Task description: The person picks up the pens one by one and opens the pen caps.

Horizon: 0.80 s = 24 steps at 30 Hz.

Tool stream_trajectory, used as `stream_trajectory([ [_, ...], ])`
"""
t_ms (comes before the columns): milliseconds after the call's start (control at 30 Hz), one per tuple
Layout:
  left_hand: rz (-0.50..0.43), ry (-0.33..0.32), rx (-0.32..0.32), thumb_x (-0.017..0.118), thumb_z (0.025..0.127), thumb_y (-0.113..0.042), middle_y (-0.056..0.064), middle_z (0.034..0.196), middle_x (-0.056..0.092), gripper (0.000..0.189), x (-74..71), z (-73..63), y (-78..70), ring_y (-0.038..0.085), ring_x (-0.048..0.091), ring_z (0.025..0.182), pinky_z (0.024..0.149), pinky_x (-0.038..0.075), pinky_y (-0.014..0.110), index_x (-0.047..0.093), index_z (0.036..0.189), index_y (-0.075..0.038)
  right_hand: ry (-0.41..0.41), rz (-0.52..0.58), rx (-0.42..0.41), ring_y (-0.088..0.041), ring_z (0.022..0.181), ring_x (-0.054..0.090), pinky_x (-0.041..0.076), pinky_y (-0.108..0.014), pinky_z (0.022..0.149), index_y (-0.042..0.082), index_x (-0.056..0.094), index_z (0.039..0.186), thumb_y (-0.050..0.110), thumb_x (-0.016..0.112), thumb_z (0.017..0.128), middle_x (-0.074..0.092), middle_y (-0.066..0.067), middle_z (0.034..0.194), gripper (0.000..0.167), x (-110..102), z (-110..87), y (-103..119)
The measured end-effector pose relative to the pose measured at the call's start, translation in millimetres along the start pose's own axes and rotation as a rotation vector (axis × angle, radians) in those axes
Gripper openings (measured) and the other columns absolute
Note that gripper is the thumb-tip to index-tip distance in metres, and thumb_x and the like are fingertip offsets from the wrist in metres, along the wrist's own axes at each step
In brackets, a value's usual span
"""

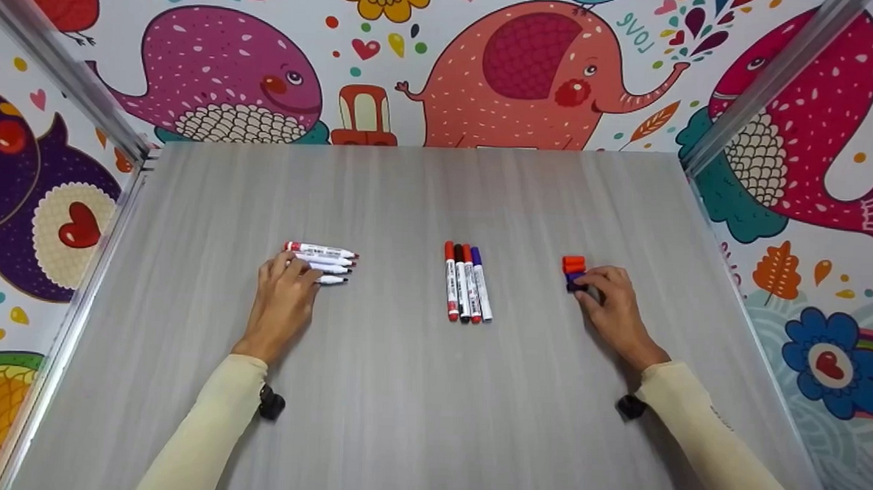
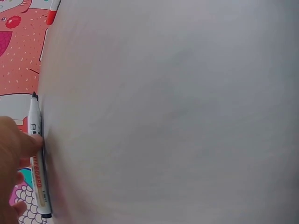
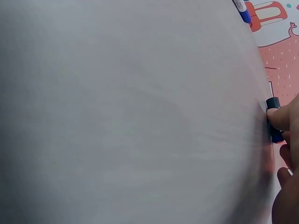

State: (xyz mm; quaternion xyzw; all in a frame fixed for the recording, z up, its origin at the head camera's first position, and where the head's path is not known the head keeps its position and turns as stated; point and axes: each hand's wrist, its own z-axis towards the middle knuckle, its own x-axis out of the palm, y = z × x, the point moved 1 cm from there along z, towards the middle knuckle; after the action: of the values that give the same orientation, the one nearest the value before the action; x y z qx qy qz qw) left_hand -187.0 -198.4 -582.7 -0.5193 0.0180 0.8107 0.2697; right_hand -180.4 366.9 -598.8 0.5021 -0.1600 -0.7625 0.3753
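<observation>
My left hand (image 1: 281, 304) grips a white whiteboard marker (image 2: 41, 186) with a bare black tip, at the near end of a row of several uncapped markers (image 1: 326, 251). Its thumb lies on the barrel in the left wrist view; the other fingers are partly hidden behind it. At the right, my right hand (image 1: 614, 315) pinches a black marker cap (image 3: 273, 101) between thumb and fingers. Beyond that cap lie a blue cap (image 1: 572, 277) and red caps (image 1: 573, 260), close together on the table.
Between the hands, several capped markers (image 1: 450, 286) with red, black and blue caps lie side by side on the grey wood-grain table (image 1: 415, 406). Metal frame posts (image 1: 767, 90) and cartoon-printed walls (image 1: 385, 66) border the table at the back and sides.
</observation>
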Motion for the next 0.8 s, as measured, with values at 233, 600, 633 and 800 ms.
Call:
stream_trajectory([
  [233, 0.001, -0.003, -0.006, 0.081, 0.095, 0.0, 0.022, 0.107, 0.073, 0.012, -0.3, -0.8, 0.0, 0.046, 0.059, 0.12, 0.105, 0.043, 0.067, 0.08, 0.107, 0.004, -0.018, 0.007, -0.017, -0.044, 0.111, 0.057, 0.038, -0.029, 0.1, -0.005, 0.081, 0.105, -0.018, 0.084, 0.084, 0.069, -0.025, 0.112, 0.025, -0.1, 0.2, -0.7],
  [600, 0.015, -0.027, 0.025, 0.082, 0.095, -0.001, 0.022, 0.106, 0.072, 0.013, -2.3, 0.1, -2.7, 0.046, 0.06, 0.117, 0.104, 0.044, 0.067, 0.079, 0.106, 0.005, -0.019, 0.03, -0.011, -0.043, 0.111, 0.056, 0.037, -0.028, 0.099, -0.006, 0.081, 0.105, -0.018, 0.083, 0.085, 0.069, -0.025, 0.113, 0.024, -0.5, 0.9, 1.1],
  [633, 0.015, -0.028, 0.025, 0.082, 0.095, -0.001, 0.022, 0.106, 0.073, 0.013, -2.8, 0.1, -3.2, 0.046, 0.06, 0.117, 0.104, 0.043, 0.067, 0.079, 0.106, 0.005, -0.015, 0.033, -0.013, -0.042, 0.111, 0.056, 0.038, -0.027, 0.099, -0.006, 0.081, 0.106, -0.018, 0.083, 0.086, 0.069, -0.025, 0.113, 0.024, -0.5, 1.1, 1.5],
  [800, 0.004, -0.025, 0.012, 0.081, 0.096, -0.002, 0.022, 0.107, 0.073, 0.015, -5.2, -1.7, -8.0, 0.045, 0.059, 0.119, 0.106, 0.042, 0.067, 0.079, 0.108, 0.006, -0.007, 0.056, -0.023, -0.042, 0.113, 0.056, 0.037, -0.027, 0.103, -0.007, 0.08, 0.106, -0.016, 0.08, 0.09, 0.069, -0.027, 0.115, 0.018, -2.0, 2.0, 4.0],
])
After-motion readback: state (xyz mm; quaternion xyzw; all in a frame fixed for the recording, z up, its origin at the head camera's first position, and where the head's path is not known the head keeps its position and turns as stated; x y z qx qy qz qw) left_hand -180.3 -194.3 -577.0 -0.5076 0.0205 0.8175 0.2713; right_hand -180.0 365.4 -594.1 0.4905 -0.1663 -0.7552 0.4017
